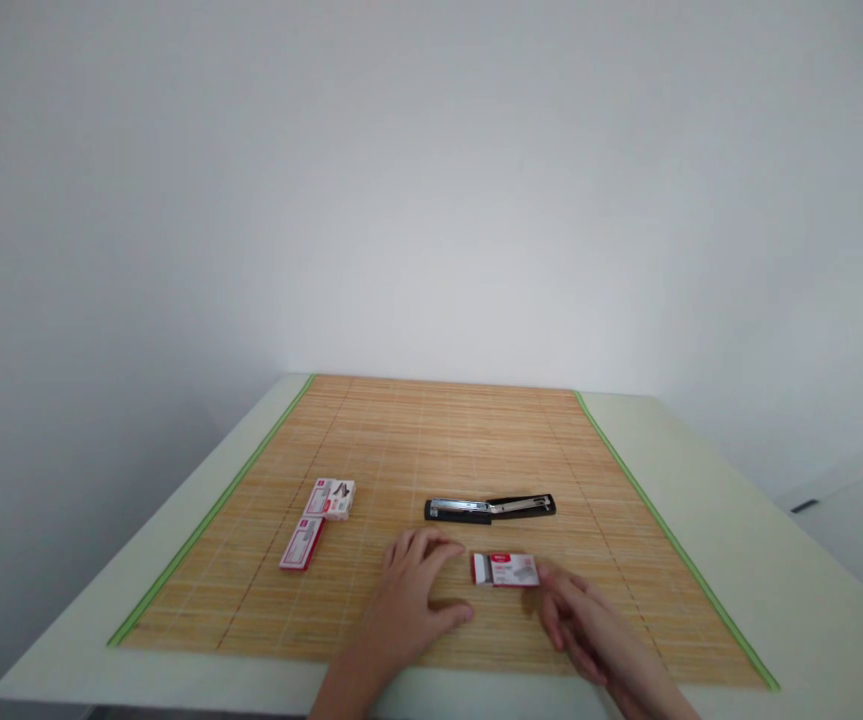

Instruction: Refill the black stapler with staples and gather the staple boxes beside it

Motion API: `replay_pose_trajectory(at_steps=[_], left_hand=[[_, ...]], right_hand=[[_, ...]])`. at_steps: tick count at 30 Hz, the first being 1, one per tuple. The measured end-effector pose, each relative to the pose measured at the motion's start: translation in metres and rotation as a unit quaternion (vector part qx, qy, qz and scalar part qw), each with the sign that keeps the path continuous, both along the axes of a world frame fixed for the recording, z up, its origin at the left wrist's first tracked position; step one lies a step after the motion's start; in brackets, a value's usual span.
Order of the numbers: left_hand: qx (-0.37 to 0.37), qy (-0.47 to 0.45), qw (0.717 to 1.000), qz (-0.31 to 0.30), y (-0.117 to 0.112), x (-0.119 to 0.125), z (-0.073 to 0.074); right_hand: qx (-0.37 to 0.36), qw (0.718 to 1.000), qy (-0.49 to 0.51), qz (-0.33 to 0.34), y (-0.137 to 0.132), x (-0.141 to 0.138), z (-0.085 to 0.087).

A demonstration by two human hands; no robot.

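Note:
My left hand (410, 598) lies flat on the bamboo mat (438, 440) with fingers spread, holding nothing, just left of a small red and white staple box (507, 569). That box is partly slid open, with grey staples showing at its left end. My right hand (577, 620) rests on the mat with its fingertips touching the box's right end, fingers stretched out. Beyond the box lies a black stapler (489, 508), opened out flat with its metal rail showing.
Two more red and white staple boxes (331, 498) (302, 544) lie at the left of the mat. The mat has green edges and sits on a pale table (738, 520) against a white wall.

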State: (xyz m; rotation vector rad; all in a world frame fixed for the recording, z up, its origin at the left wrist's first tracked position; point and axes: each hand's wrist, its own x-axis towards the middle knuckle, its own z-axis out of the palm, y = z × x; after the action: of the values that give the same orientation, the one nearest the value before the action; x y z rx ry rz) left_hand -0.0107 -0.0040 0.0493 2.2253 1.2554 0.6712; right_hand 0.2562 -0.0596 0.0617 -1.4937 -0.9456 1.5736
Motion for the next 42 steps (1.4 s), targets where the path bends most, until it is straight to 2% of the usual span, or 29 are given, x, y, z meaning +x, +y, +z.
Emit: replay_pose_trajectory(at_steps=[4,9,12,16,19,22,25,28,33,35,36,39,42], left_hand=[[0.001,-0.002,1.000,0.006,0.000,0.011,0.004],[-0.004,-0.019,1.000,0.010,0.001,0.004,0.006],[-0.001,-0.018,1.000,0.017,0.001,-0.003,0.005],[0.008,-0.009,1.000,0.026,0.000,-0.004,0.005],[0.012,-0.006,0.999,0.029,0.000,-0.003,0.005],[0.015,-0.010,0.999,0.027,0.000,-0.003,0.004],[0.017,-0.019,0.999,0.026,-0.001,-0.004,0.004],[0.012,-0.028,0.999,0.026,-0.002,-0.004,0.005],[0.010,-0.039,0.999,0.030,-0.002,-0.004,0.007],[0.009,-0.040,0.999,0.031,-0.002,-0.004,0.007],[0.009,-0.040,0.999,0.031,-0.002,-0.004,0.006],[0.005,-0.042,0.999,0.029,-0.001,-0.004,0.004],[0.000,-0.038,0.999,0.028,0.000,-0.005,0.002]], right_hand=[[-0.007,0.999,-0.015,0.028,0.008,-0.010,-0.016],[0.073,0.986,-0.135,0.059,0.020,-0.001,-0.041],[0.074,0.978,-0.184,0.067,0.022,0.006,-0.040],[0.106,0.966,-0.234,0.030,0.024,0.006,-0.022],[0.178,0.924,-0.337,0.023,0.030,-0.008,-0.005],[0.242,0.870,-0.409,0.134,0.040,-0.033,0.011],[0.255,0.811,-0.475,0.225,0.051,-0.055,0.019],[0.248,0.758,-0.553,0.241,0.061,-0.066,0.020],[0.258,0.736,-0.569,0.260,0.067,-0.069,0.027],[0.268,0.739,-0.560,0.261,0.065,-0.064,0.030],[0.271,0.750,-0.549,0.251,0.064,-0.060,0.031],[0.263,0.815,-0.477,0.195,0.058,-0.042,0.023],[0.239,0.880,-0.383,0.146,0.050,-0.023,0.004]])
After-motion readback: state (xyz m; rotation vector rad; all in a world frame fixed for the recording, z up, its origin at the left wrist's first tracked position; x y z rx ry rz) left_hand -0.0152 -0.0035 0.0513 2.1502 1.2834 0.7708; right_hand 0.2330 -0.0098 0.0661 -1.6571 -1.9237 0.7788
